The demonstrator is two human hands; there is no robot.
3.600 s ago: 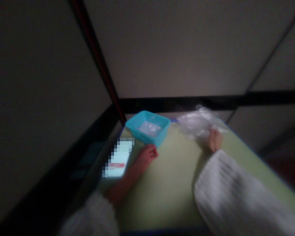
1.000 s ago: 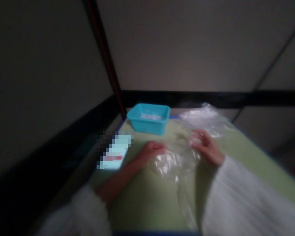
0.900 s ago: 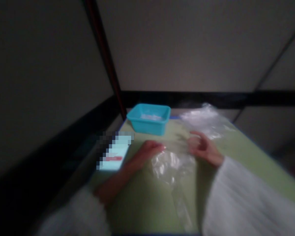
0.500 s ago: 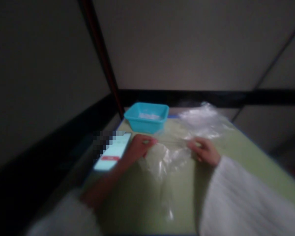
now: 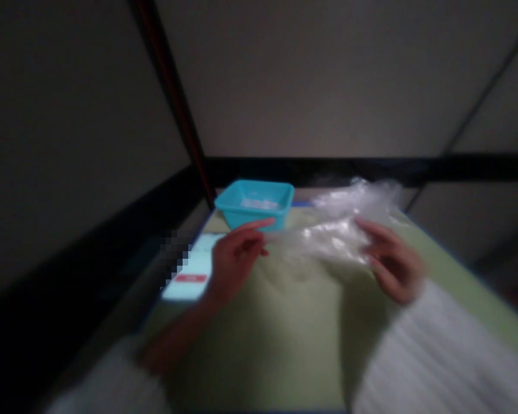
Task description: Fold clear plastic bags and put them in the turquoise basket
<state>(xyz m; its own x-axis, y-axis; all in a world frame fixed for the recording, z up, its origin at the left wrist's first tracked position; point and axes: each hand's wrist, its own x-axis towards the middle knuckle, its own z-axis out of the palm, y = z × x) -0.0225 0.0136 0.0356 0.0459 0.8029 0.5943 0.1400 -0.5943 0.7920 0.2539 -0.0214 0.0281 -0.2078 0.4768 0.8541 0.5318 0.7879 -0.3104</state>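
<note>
A clear, crumpled plastic bag [image 5: 328, 238] stretches between my two hands above the table. My left hand [image 5: 237, 259] pinches its left end, with the index finger stretched out in front of the teal basin. At the other end, my right hand [image 5: 395, 261] has the bag between its thumb and fingers, which are spread rather wide. Blur hides the exact contact there. Behind the bag lies a heap of clear plastic bags [image 5: 371, 195]. The teal basin [image 5: 252, 190] stands at the far left with something whitish inside.
A phone with a lit screen [image 5: 187, 279] lies at the table's left edge, partly behind my left hand. The pale green table [image 5: 259, 356] has blue edges. Close behind it is a wall [image 5: 328, 86] with a dark band.
The bag hung down between my hands before; now it is raised and drawn out sideways. My right hand has moved right and spread its fingers; my left hand has shifted slightly left.
</note>
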